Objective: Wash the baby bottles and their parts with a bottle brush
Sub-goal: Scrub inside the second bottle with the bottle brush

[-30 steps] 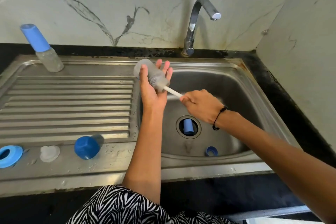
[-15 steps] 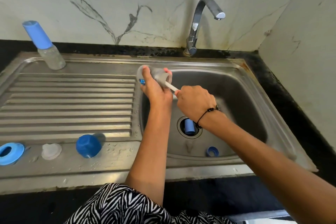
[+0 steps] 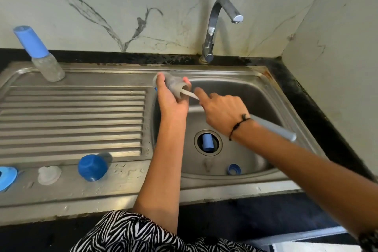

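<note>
My left hand (image 3: 171, 102) grips a clear baby bottle (image 3: 173, 86) on its side over the sink basin's left rim. The bottle brush (image 3: 273, 128) has its white stem pushed into the bottle's mouth, and its grey handle sticks out past my right wrist. My right hand (image 3: 222, 113) holds the brush with the index finger laid along the stem. A second bottle with a blue cap (image 3: 38, 53) stands at the drainboard's back left. A blue cap (image 3: 92, 167), a clear teat (image 3: 49, 175) and a blue ring (image 3: 6, 178) lie along the front ledge.
In the steel sink basin (image 3: 255, 98), a blue piece (image 3: 207, 142) sits in the drain and a small blue ring (image 3: 233, 169) lies near the front wall. The tap (image 3: 216, 26) stands behind the basin and no water runs from it. The ribbed drainboard (image 3: 71, 120) lies to the left.
My right hand has kept working the brush in and out of the bottle, with its index finger now stretched along the stem. My left hand tipped the bottle lower, toward the rim.
</note>
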The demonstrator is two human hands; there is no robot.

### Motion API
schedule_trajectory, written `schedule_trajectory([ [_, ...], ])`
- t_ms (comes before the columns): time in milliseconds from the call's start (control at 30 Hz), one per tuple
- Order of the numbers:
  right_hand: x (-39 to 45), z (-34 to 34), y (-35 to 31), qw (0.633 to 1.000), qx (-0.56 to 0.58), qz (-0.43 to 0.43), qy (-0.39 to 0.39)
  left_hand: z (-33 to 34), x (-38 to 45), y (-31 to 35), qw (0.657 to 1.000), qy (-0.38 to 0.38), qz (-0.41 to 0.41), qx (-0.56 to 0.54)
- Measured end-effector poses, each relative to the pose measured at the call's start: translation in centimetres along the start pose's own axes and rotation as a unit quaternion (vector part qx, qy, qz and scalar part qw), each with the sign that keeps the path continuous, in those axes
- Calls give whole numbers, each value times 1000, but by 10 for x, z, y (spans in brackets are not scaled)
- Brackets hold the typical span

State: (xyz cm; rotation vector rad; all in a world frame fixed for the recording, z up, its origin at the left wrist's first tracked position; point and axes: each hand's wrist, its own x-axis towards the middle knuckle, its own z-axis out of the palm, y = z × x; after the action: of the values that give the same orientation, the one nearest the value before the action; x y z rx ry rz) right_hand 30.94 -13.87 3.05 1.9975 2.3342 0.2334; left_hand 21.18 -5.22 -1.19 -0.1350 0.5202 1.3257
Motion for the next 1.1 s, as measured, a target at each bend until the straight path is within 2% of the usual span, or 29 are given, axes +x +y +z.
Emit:
schedule_trajectory([
  [133,0,13,-19,999,-4,44,-6,-2,1,-5,994,63,68,52],
  [233,2,15,-25,999,-41,28,-19,-7,3,-10,975,99,138,141],
  [300,2,8,-28,998,-52,10,-25,-11,3,-13,966,93,154,188],
  [433,15,-18,-6,996,-21,-13,-89,-13,1,-17,967,66,156,189],
  [533,25,-24,17,987,71,-34,-140,-10,-3,-18,975,26,141,171],
  [600,24,-21,25,976,157,-42,-143,-8,-5,-17,983,4,128,132],
  [700,14,-12,19,939,326,0,-105,-5,-4,-12,991,-32,109,66],
  [767,8,0,6,929,365,26,-55,-1,-3,-9,993,-39,101,46],
  [933,4,14,-17,978,183,102,2,5,-7,-12,987,-1,140,74],
  [1033,1,10,-22,997,44,67,8,1,-3,-14,970,32,187,152],
  [1100,-1,5,-24,999,-4,43,10,-6,1,-14,960,35,201,192],
])
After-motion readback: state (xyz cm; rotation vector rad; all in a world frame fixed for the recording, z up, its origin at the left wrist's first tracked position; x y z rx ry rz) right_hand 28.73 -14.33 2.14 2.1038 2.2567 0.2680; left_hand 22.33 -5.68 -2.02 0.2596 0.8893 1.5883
